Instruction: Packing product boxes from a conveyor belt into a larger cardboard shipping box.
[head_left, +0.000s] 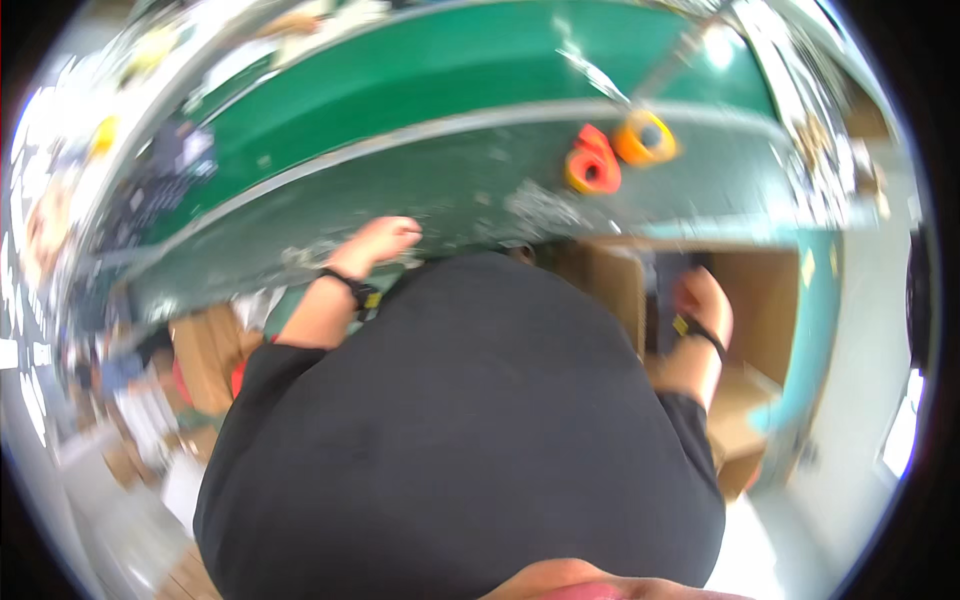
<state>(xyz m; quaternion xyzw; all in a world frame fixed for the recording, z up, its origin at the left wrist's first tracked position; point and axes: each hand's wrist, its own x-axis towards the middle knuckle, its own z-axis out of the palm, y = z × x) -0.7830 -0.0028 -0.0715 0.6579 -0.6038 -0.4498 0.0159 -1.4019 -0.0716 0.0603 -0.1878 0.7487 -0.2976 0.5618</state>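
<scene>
My left hand [388, 240] rests at the near edge of the dark green workbench [455, 190], its fingers curled in. Nothing shows in that hand. Off to the right, my right hand [704, 302] is at an open cardboard box [755, 300] below the bench edge. Motion smears its fingers, and a dark thing [668, 285] is beside them in the box; whether I grip it cannot be made out. A black band circles each wrist.
On the bench lie a red tape dispenser [594, 165] and an orange-yellow tape roll [645, 138]. Behind them runs a bright green belt-like strip [400, 95] with a pale metal rail [400, 135]. More cardboard [208, 355] stands at the lower left.
</scene>
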